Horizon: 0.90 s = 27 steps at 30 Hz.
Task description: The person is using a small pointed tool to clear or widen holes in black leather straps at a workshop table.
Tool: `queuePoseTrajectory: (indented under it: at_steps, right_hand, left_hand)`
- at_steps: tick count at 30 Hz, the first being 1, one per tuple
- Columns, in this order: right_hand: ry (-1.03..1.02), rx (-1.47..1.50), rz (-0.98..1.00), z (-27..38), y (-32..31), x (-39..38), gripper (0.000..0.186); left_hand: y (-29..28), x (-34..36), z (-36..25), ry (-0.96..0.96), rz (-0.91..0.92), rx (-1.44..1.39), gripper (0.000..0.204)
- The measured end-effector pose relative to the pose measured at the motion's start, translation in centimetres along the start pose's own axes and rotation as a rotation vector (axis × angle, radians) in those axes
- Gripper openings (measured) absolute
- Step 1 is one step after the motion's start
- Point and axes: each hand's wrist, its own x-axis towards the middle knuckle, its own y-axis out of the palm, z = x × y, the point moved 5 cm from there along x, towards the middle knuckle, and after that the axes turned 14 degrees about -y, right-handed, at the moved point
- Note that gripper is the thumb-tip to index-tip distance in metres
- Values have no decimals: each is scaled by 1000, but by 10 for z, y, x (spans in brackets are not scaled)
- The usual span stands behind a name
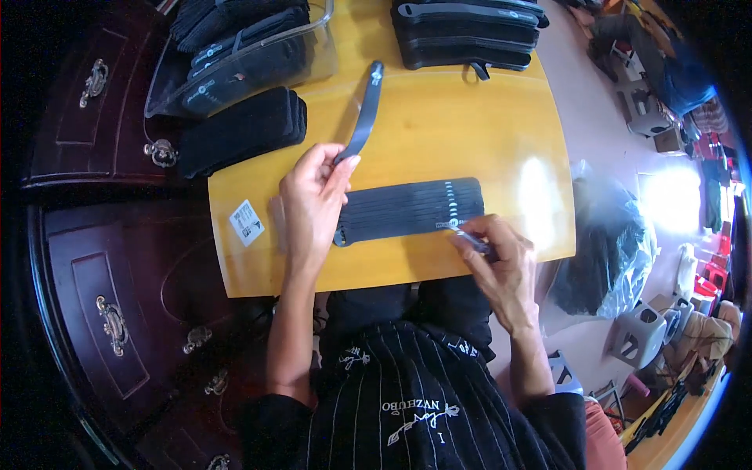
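My left hand (313, 188) pinches one end of a dark grey strap (366, 113), which rises from the fingers to a rounded tip with a small white mark. Below it on the yellow table (407, 270) lies a fanned row of black straps (392, 210), overlapping, their white marks in a line near the right end. Over that right end my right hand (505, 266) is closed round a small tool, dark with a shiny part (476, 241); its kind is mostly hidden by the fingers. The tool's tip is close to the lowest strap's mark.
A clear plastic bin (321, 39) of black straps stands at the far left, a black stack (243, 129) before it. More bundled straps (470, 35) lie at the far right. A white label (247, 222) sits on the left. Dark drawers (94, 117) adjoin the table; a plastic bag (607, 251) is right.
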Motion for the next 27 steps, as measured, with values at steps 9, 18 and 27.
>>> queuePoseTrajectory:
  at_steps: [9, 18, 27]
  right_hand:
    - [-382, -151, 439, 85, 12, -1, 40]
    - [55, -5, 220, 23, -25, -50, 20]
    - [331, 338, 111, -28, -12, -54, 24]
  left_hand:
    - [-20, -130, -8, 497, 225, 303, 23]
    - [-47, -127, 69, -188, 420, -363, 10]
    - [-38, -109, 76, -79, 106, -153, 15]
